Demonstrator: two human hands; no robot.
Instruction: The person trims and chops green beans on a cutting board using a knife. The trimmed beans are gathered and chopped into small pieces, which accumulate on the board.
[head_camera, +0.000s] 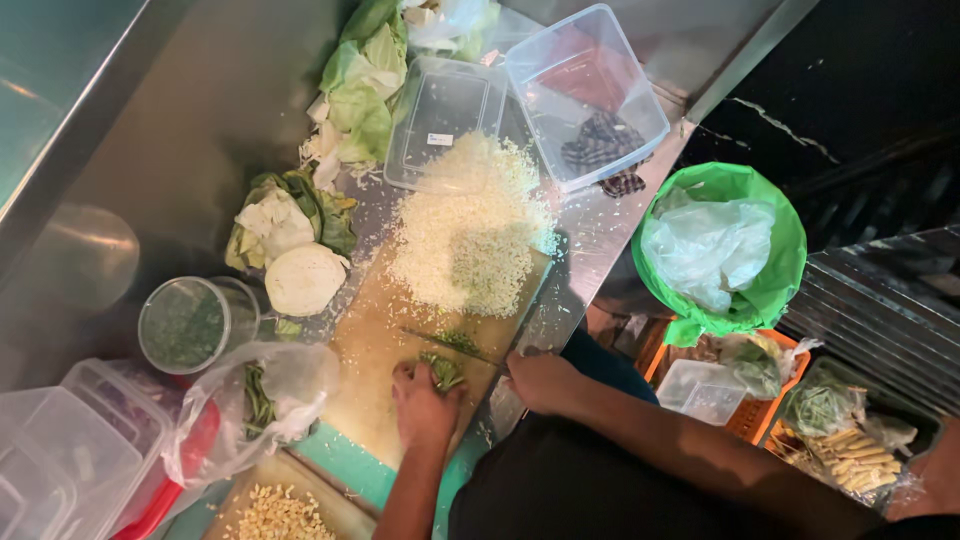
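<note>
Now the left hand pins green chillies beside the knife.

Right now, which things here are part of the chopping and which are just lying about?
In use: left hand pinning green chillies; right hand on knife; cutting board.

Lying about: chopped cabbage pile, cabbage half, empty containers, green-lined bin.
</note>
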